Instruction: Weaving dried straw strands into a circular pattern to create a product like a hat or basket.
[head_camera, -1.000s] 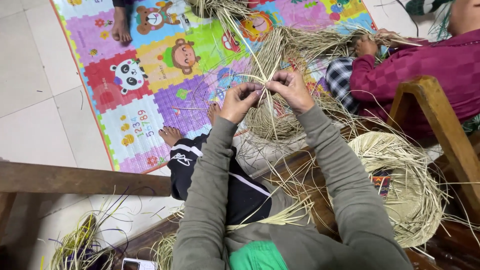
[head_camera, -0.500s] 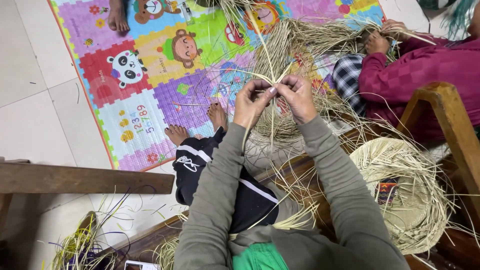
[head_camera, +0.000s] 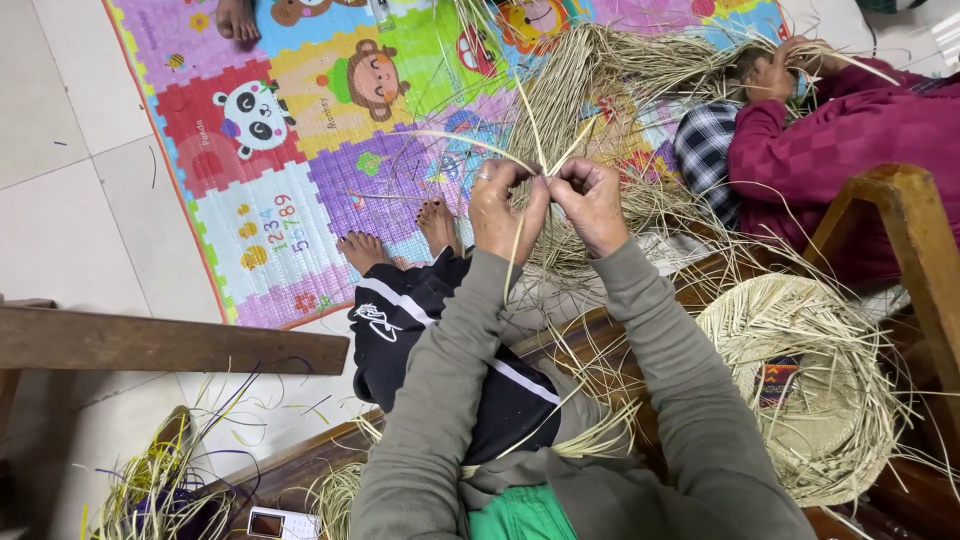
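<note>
Since a second ago the view has drawn nearer and both hands sit lower and more central over the foam play mat (head_camera: 300, 200) — the straw strands (head_camera: 540, 150) they work now fan out above the knuckles instead of running off the top edge, so the plaiting point reads more plainly. The left hand (head_camera: 505, 212) pinches the dry, pale-yellow strips between thumb and fingertips; the right hand (head_camera: 590, 205) is clenched on the same bundle, the two hands touching. One thin strand hangs down from the pinch toward the black trousers (head_camera: 450, 360).

Beyond the hands, on the mat's far side, lies a loose heap of straw (head_camera: 620, 90) — wiry, flat, springy blades. Right of the mat, a half-woven round straw hat (head_camera: 790, 380) shows a tight coiled weave with ragged unfinished ends. Another person's hand (head_camera: 775, 72) works the heap.
</note>
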